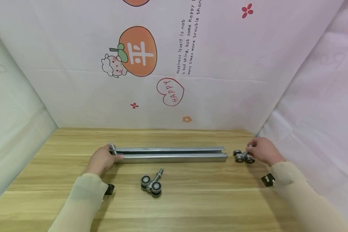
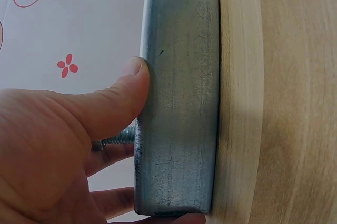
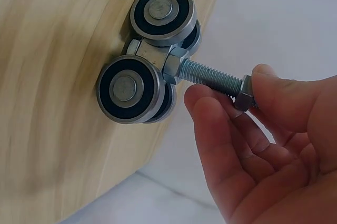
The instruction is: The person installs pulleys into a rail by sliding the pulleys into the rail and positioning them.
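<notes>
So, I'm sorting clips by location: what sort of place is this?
Probably a makeshift work booth: a wood-grain table, a cartoon-printed sheet behind it and pale sheets at both sides. The wider room is out of view.

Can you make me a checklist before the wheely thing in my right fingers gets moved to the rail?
1. Right grip has the roller: ok, it holds the bolt.
2. Left grip steadies the rail: ok, it holds the left end.
3. Rail's right end free: ok, nothing shows blocking it.
4. Wheels lined up with the rail: cannot tell. They're just outside its right end.
5. Left bolt has wheels inside the rail: cannot tell, the base is hidden.
6. Spare roller out of the way: ok, it lies in front of the rail, not touching.
</notes>
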The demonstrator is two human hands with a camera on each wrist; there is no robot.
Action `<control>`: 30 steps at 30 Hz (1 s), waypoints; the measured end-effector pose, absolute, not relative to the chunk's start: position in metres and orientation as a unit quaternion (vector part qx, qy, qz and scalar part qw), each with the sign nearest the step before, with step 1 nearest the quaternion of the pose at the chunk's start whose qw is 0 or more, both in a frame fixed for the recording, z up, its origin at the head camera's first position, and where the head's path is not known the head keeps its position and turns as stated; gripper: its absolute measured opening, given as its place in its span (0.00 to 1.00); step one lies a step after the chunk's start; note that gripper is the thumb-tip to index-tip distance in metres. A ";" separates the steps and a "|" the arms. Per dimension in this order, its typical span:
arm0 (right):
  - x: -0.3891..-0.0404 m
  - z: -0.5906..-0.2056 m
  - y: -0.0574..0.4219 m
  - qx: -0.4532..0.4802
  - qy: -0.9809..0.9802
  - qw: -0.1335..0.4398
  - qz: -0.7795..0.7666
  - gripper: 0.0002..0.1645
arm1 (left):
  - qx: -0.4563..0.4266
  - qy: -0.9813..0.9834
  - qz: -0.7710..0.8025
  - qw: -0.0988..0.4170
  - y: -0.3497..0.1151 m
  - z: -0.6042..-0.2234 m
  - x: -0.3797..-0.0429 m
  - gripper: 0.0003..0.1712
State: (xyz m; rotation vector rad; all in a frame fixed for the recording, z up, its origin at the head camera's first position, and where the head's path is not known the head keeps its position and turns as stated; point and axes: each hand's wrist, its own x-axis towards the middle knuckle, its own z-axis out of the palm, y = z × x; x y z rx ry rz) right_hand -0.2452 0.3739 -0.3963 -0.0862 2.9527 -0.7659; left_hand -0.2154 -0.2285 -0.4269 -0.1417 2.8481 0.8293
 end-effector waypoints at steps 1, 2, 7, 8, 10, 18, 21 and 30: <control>-0.246 -0.397 0.371 -0.029 0.966 0.047 -0.252 0.11 | -0.047 0.956 0.278 0.085 -0.228 -0.427 -0.215 0.44; -0.247 -0.398 0.369 -0.029 0.966 0.049 -0.253 0.11 | -0.047 0.956 0.278 0.085 -0.228 -0.428 -0.216 0.44; -0.250 -0.400 0.358 -0.032 0.967 0.048 -0.248 0.10 | -0.045 0.957 0.274 0.086 -0.228 -0.428 -0.215 0.44; -0.251 -0.400 0.356 -0.031 0.966 0.049 -0.251 0.10 | -0.045 0.957 0.274 0.085 -0.228 -0.427 -0.215 0.44; -0.251 -0.400 0.351 -0.031 0.965 0.049 -0.255 0.11 | -0.045 0.957 0.274 0.085 -0.228 -0.426 -0.215 0.43; -0.253 -0.400 0.339 -0.031 0.965 0.040 -0.257 0.10 | -0.046 0.958 0.270 0.086 -0.227 -0.425 -0.215 0.45; -0.253 -0.402 0.336 -0.034 0.961 0.036 -0.273 0.10 | -0.048 0.958 0.270 0.088 -0.227 -0.426 -0.215 0.46; -0.256 -0.406 0.330 -0.045 0.962 0.021 -0.270 0.11 | -0.048 0.957 0.271 0.090 -0.226 -0.424 -0.213 0.49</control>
